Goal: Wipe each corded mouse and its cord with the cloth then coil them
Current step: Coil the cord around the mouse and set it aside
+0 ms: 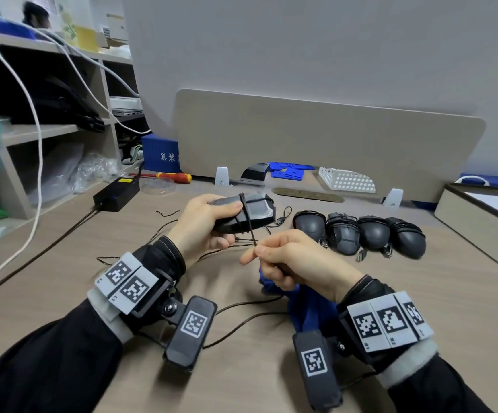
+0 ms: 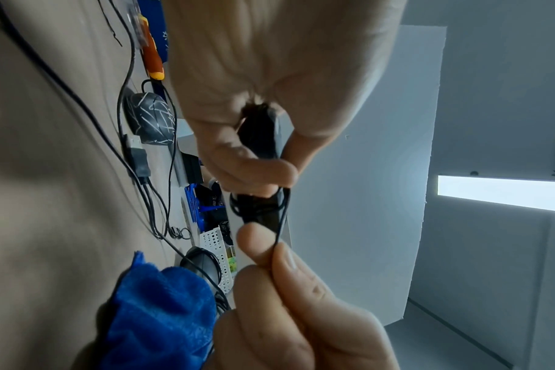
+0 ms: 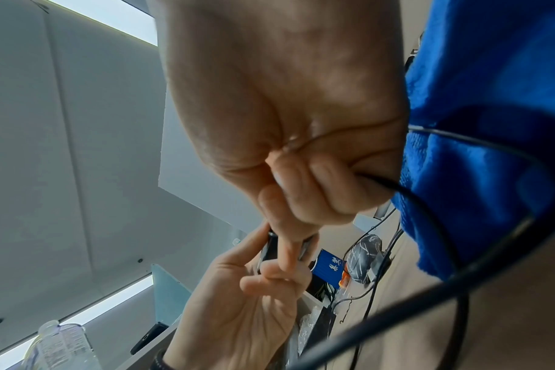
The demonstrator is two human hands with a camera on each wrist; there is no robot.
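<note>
Black and grey plastic, that is the corded mouse (image 1: 243,214) I hold in my left hand (image 1: 204,223), up off the pale wood tabletop (image 1: 63,263). My fingers curl under it and my thumb presses on top. A few turns of the thin black cord (image 1: 249,225) already go around its body. The mouse lies on its long side, left to right, with one end tucked in my palm and the other end pointing right, toward the row of four wrapped dark grey mice (image 1: 359,235) lying close together on the tabletop.

Next, moving right, my right hand (image 1: 295,263) sits a little lower. Its thumb and first finger pinch the cord tight, and the cord runs straight up from the pinch to the mouse. Under the same hand I also hold the fuzzy blue cloth (image 1: 307,311), bunched against my palm.

A long loose bit of cord lies on the tabletop near my wrists. I think it could catch on a wrist camera and tug the turns loose. If my thumb lets go, the turns may slip off the smooth mouse. The cloth could also fall, since only my lower fingers keep it.
</note>
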